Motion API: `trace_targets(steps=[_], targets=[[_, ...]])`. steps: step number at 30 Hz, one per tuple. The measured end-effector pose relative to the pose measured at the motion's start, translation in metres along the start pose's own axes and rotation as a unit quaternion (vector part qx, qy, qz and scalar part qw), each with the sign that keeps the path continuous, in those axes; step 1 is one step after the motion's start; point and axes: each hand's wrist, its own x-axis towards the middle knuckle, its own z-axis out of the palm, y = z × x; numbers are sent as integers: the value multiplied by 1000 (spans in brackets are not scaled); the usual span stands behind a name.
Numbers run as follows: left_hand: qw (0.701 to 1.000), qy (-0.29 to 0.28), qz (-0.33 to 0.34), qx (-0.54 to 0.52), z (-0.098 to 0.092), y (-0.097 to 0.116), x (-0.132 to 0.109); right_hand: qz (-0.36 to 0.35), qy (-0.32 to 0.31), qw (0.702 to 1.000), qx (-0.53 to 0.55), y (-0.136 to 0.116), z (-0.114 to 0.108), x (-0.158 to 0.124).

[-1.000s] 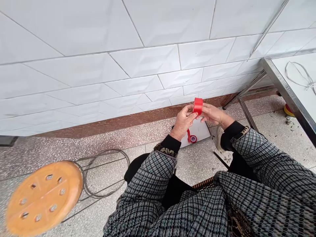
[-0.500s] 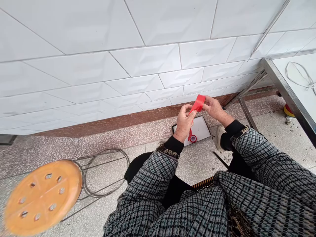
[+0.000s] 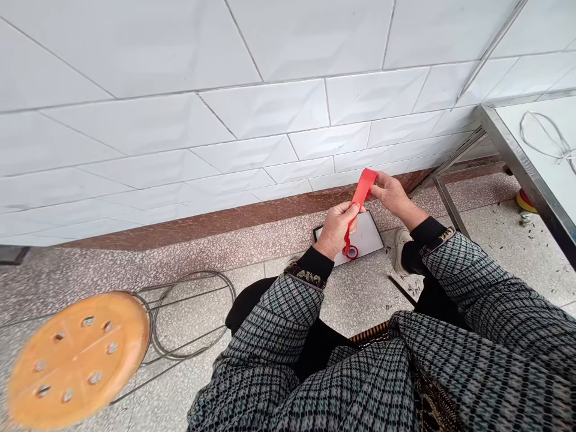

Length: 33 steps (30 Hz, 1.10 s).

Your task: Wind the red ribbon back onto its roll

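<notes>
A strip of red tape (image 3: 363,187) stretches between my two hands in front of the tiled wall. My left hand (image 3: 336,227) is closed on its lower end, thumb pressed on top. At the upper right end my right hand (image 3: 390,193) pinches the strip; part of those fingers is hidden behind it. From beneath my left hand a twisted red length hangs down to a small red tape roll (image 3: 352,252). Below the hands a white panel with a dark edge (image 3: 371,237) lies on the floor, partly covered by the left hand and roll.
An orange stool seat with holes (image 3: 76,354) and its metal legs (image 3: 189,312) are at lower left. A metal-framed table (image 3: 517,150) with a white cable (image 3: 546,135) stands at right. A dark thin bar (image 3: 402,291) and small scraps lie on the floor.
The red strip between my hands is longer and pulled straighter. My left hand has shifted slightly down; the right hand has barely moved.
</notes>
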Motion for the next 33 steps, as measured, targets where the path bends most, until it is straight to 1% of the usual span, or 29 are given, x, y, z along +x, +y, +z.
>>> trace_targets(steps=[3, 7, 10, 13, 17, 20, 25, 27, 29, 31, 33], targets=[[999, 12, 6, 35, 0, 0, 1, 67, -27, 994, 80, -10, 10, -11], [998, 25, 15, 63, -1, 0, 3, 141, -66, 975, 160, -18, 21, -22], [998, 20, 9, 55, -1, 0, 3, 159, -77, 964, 197, -18, 24, -24], [999, 15, 7, 48, -2, 0, 4, 161, -72, 963, 206, -18, 24, -23], [997, 6, 22, 68, -2, 0, 4, 165, -74, 960, 216, -21, 24, -22], [997, 2, 21, 71, -1, 0, 4, 173, -75, 955, 231, -23, 25, -22], [995, 16, 20, 97, -4, -1, 5, 228, -103, 934, 254, -21, 23, -21], [992, 33, 11, 119, -6, -2, 6, 244, -116, 926, 263, -19, 22, -19], [988, 67, 12, 140, -7, -3, 7, 257, -119, 920, 269, -17, 20, -18], [981, 112, 41, 155, -7, -3, 9, 270, -114, 918, 267, -15, 19, -17], [974, 132, 80, 168, -6, -1, 9, 278, -115, 917, 261, -14, 17, -16]])
